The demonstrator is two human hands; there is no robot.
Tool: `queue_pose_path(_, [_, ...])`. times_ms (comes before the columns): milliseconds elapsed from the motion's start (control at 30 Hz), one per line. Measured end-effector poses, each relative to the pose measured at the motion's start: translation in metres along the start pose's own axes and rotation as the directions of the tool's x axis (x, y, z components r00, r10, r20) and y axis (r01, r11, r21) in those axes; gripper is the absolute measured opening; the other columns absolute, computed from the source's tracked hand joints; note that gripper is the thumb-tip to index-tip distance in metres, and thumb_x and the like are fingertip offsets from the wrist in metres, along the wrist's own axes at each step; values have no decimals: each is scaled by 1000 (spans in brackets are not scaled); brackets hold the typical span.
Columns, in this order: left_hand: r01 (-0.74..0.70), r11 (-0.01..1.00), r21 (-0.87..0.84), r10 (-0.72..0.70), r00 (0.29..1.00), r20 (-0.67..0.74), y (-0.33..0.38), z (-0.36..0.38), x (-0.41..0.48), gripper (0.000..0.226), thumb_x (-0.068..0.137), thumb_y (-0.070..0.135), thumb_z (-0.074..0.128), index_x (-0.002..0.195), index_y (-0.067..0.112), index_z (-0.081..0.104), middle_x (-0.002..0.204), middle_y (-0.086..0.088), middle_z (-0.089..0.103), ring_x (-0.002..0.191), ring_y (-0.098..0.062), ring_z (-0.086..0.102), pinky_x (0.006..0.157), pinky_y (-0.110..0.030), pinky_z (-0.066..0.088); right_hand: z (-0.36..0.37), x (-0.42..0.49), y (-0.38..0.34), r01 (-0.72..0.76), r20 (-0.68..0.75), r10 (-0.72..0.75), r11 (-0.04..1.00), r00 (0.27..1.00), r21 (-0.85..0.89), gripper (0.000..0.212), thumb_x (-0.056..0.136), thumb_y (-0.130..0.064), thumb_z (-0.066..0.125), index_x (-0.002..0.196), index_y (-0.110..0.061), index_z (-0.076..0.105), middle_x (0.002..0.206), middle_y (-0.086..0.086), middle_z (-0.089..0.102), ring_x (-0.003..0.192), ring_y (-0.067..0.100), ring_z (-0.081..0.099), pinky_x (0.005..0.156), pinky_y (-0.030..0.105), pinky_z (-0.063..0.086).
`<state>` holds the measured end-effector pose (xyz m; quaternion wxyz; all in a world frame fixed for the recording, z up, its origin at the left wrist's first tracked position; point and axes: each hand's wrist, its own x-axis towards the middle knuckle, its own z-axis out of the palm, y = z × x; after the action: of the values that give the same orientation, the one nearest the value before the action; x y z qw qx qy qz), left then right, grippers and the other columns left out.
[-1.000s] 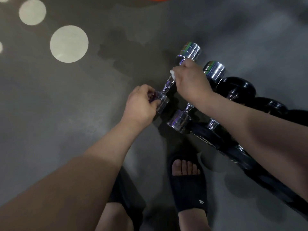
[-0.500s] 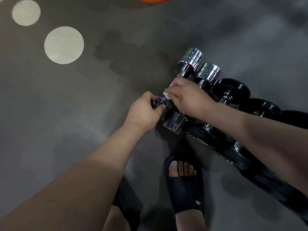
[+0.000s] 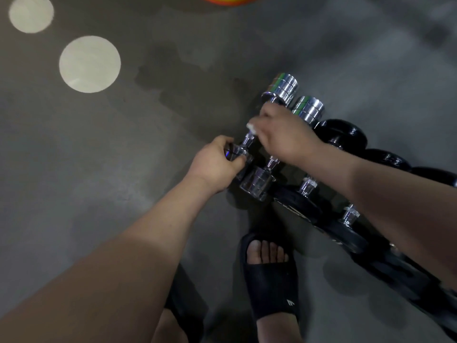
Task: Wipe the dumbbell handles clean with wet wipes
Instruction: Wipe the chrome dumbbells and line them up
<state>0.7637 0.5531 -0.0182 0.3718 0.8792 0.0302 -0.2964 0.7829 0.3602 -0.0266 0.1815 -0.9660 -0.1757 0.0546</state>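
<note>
- Grey concrete floor (image 3: 123,169) fills the view, with two round light patches (image 3: 89,64) at the upper left and the blurred edge of an orange and yellow object (image 3: 228,0) at the top.
- Dumbbells lie side by side in a row on the floor, running from the middle of the view toward the lower right.
- The outermost chrome dumbbell (image 3: 282,87) is at the left end of the row, with its far head toward the top of the view.
- The left hand (image 3: 215,164) grips this dumbbell's near head, fingers curled round it.
- The right hand (image 3: 284,137) is closed over the handle (image 3: 248,139) of the same dumbbell, nearer its far head, and a white wet wipe (image 3: 251,127) pokes out at the fingertips.
- A short stretch of bare handle shows between the two hands.
- Just beside it lies a second chrome dumbbell (image 3: 308,110), partly hidden under the right wrist.
- Black dumbbells (image 3: 343,137) follow on the right, crossed by the right forearm.
- A foot in a black slipper (image 3: 272,285) stands near the row's near ends.
</note>
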Motion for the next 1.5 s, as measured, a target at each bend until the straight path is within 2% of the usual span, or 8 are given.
queue_pose_path(133, [-12, 1000, 1, 12, 1000, -14, -1, 2, -2, 57, 88, 38, 71, 140, 23, 53, 122, 3, 67, 112, -18, 62, 95, -24, 46, -8, 21, 1, -268, -22, 270, 937, 963, -225, 8, 90, -5, 58, 85, 1, 59, 103, 17, 49, 76, 35, 52, 58, 38, 40])
queue_pose_path(300, [-22, 999, 27, 23, 999, -29, -6, 6, -4, 62, 89, 41, 68, 145, 24, 49, 132, -3, 63, 121, -21, 59, 102, -26, 44, -9, 15, -17, -18, 196, 58, 979, 979, -201, 17, 91, -13, 57, 104, -8, 66, 112, 9, 48, 81, 34, 58, 60, 40, 50])
queue_pose_path(500, [-25, 1000, 16, 25, 999, -30, -5, 4, -6, 60, 90, 43, 69, 144, 25, 50, 131, 0, 64, 119, -18, 59, 100, -23, 42, -22, 34, 1, -147, 190, 227, 921, 955, -362, 18, 83, -2, 59, 101, -4, 62, 116, 11, 45, 77, 34, 54, 56, 37, 39])
queue_pose_path(700, [47, 999, -3, -47, 996, -70, -1, 4, -13, 45, 89, 43, 71, 126, 19, 61, 116, -1, 69, 111, -22, 63, 92, -27, 47, -15, 18, -7, 141, 362, -94, 984, 927, -106, 28, 92, -12, 57, 117, -21, 67, 115, 1, 50, 78, 29, 57, 63, 40, 50])
queue_pose_path(867, [59, 998, 9, -58, 997, -54, -1, 3, -11, 43, 89, 43, 71, 123, 18, 63, 110, 0, 69, 104, -22, 63, 86, -27, 47, -11, 21, 12, -50, 109, 76, 974, 991, -221, 20, 93, -14, 60, 111, -11, 69, 110, 9, 53, 85, 34, 59, 65, 39, 51])
queue_pose_path(1033, [54, 999, 11, -53, 997, -51, -3, 2, -10, 40, 90, 41, 71, 120, 17, 63, 108, -2, 70, 103, -24, 64, 87, -31, 50, 1, -4, -2, 209, 178, -201, 977, 963, -31, 27, 97, -24, 50, 106, -11, 71, 98, 10, 58, 79, 31, 59, 62, 40, 51])
queue_pose_path(1333, [61, 997, 50, -59, 997, -47, -1, 2, -8, 37, 88, 43, 72, 114, 18, 64, 102, -1, 68, 96, -25, 63, 82, -31, 50, 11, -14, -20, -4, 59, 4, 1000, 998, -7, 31, 97, -25, 42, 101, -4, 64, 89, 17, 55, 74, 37, 55, 63, 45, 49])
queue_pose_path(1500, [75, 997, 35, -73, 995, -67, 0, 4, -9, 35, 89, 41, 72, 113, 18, 63, 97, 1, 66, 93, -23, 61, 76, -27, 44, 0, 5, -7, -368, -130, 368, 929, 921, 26, 23, 102, -15, 45, 101, 0, 61, 94, 23, 58, 80, 38, 57, 68, 44, 47])
